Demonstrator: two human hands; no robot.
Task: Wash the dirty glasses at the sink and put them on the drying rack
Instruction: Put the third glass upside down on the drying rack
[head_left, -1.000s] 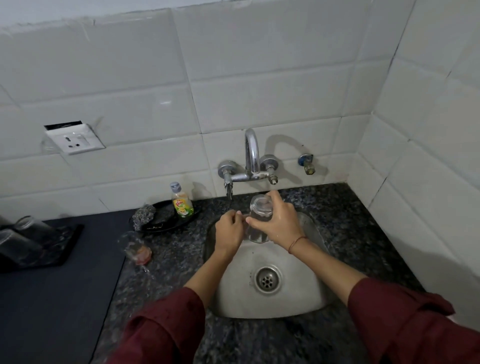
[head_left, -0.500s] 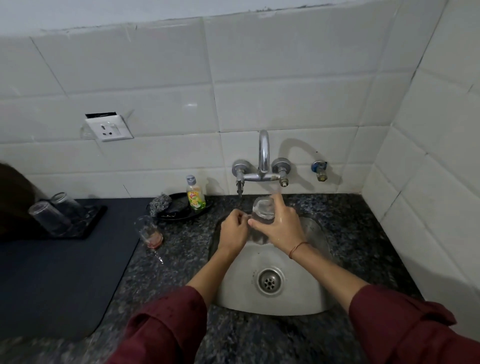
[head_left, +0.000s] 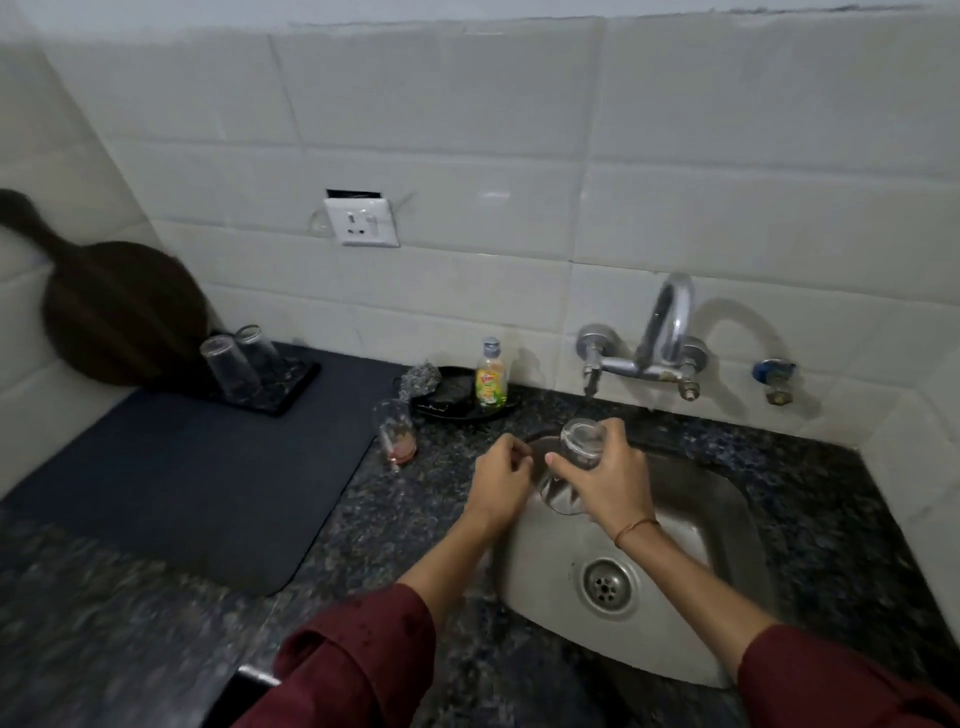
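Observation:
My right hand (head_left: 608, 480) grips a clear glass (head_left: 574, 457) held upside down and tilted over the steel sink (head_left: 691, 525), just below the tap's spout (head_left: 589, 382). My left hand (head_left: 501, 480) hovers beside the glass with fingers curled, holding nothing that I can see. A dirty glass (head_left: 396, 434) with reddish dregs stands on the granite counter left of the sink. Two clean glasses (head_left: 236, 364) stand inverted on the black drying rack (head_left: 291, 384) at the far left.
A dish-soap bottle (head_left: 491, 379) and a steel scrubber (head_left: 423, 379) sit on a black dish behind the dirty glass. A dark mat (head_left: 182, 478) covers the counter's left part. A wall socket (head_left: 362, 222) is above. A dark round board (head_left: 119, 312) leans at the left wall.
The camera has swung left, bringing the drying rack and mat into fuller view. My left hand has come off the glass; my right hand still holds it inverted above the sink.

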